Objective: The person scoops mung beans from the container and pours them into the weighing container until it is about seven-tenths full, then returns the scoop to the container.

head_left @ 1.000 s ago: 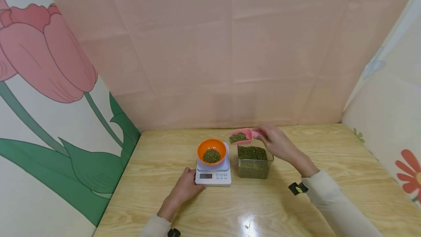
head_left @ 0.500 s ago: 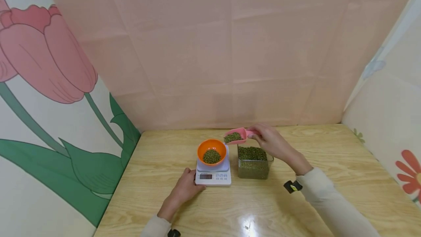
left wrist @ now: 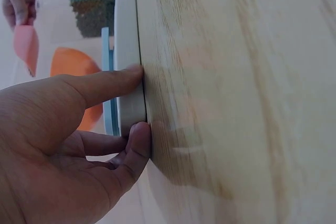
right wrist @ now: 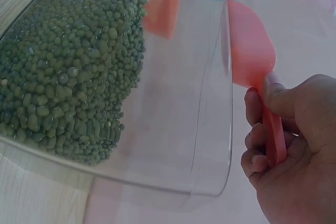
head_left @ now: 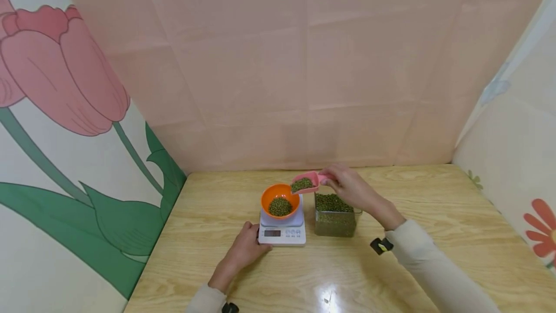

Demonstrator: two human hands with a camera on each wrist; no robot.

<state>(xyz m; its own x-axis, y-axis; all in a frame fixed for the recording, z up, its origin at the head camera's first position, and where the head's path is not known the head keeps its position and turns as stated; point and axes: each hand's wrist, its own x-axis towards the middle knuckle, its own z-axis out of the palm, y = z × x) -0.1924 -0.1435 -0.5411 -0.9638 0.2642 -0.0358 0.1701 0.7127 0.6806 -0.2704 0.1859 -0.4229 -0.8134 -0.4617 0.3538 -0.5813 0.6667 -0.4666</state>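
My right hand (head_left: 349, 187) holds a pink scoop (head_left: 315, 181) by its handle, thumb along the top. Green mung beans (head_left: 302, 184) fill the scoop, whose lip hangs over the right rim of an orange bowl (head_left: 267, 194). Inside the bowl lies a small heap of the same beans. It stands on a white kitchen scale (head_left: 278, 240); the digits on its display are too small to read. My left hand (head_left: 247, 247) grips the scale's near left corner, thumb on its front edge, as the left wrist view shows. The bowl's underside is hidden in the head view.
Just right of the scale stands a clear container (head_left: 335, 226) of mung beans, below my right hand. The wooden table (head_left: 208, 206) meets a pink covered wall (head_left: 243, 149) at the back. Flower-printed panels (head_left: 130, 206) rise on both sides.
My right hand has moved left with the loaded scoop, from over the container to the bowl's right rim. My left hand and the scale have stayed in place.
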